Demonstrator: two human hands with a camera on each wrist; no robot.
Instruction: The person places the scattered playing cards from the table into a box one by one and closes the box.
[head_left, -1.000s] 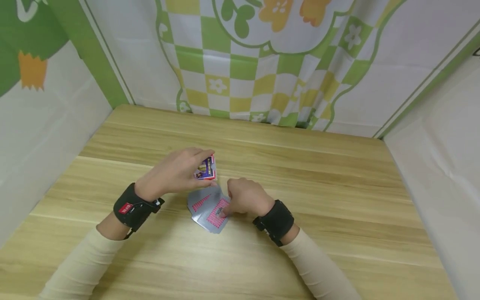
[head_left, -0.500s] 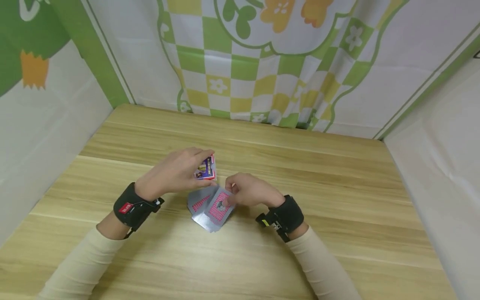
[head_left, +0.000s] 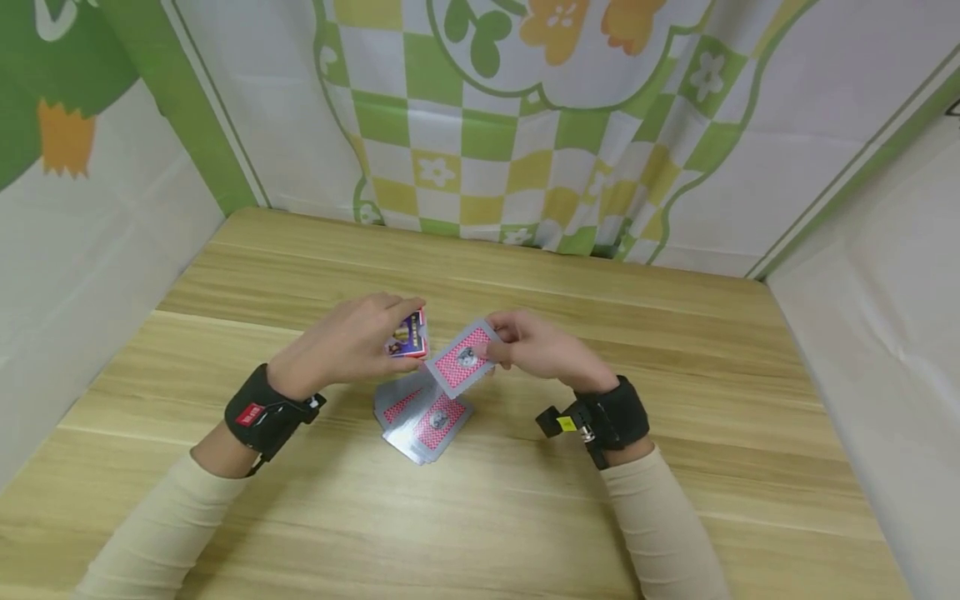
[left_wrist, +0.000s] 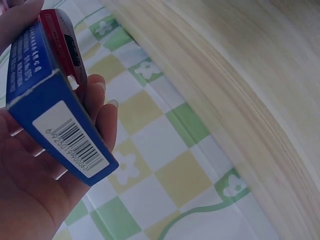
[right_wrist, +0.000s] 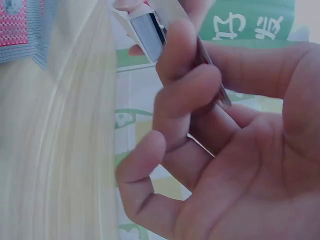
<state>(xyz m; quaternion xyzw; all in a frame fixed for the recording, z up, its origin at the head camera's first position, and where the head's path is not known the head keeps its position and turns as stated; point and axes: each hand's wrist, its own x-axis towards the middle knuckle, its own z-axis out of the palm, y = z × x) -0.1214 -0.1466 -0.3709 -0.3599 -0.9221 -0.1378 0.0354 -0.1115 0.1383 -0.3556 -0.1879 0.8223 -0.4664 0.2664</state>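
Observation:
My left hand (head_left: pixel 348 340) grips a playing-card box (head_left: pixel 407 335) between thumb and fingers. Purple artwork and a red border show on the box from above, and its blue end (left_wrist: pixel 70 142) with a barcode faces the left wrist camera. Between thumb and fingers, my right hand (head_left: pixel 546 350) pinches a small packet of playing cards (head_left: pixel 455 367), raised and tilted, red-patterned backs up. One corner of the packet comes right up to the box. In the right wrist view, the near end of the box (right_wrist: pixel 147 36) shows a pale interior. Below lies a fanned pile of cards (head_left: pixel 435 429).
The wooden table (head_left: pixel 585 517) carries the pile in front of both hands. A checkered green, yellow and white cloth (head_left: pixel 487 150) hangs along the back edge, with pale cloth walls on both sides. Each wrist wears a black strap with a camera.
My right hand has lifted a packet of cards off the pile and moved up and right with it, close to the box. The left hand and box have barely shifted.

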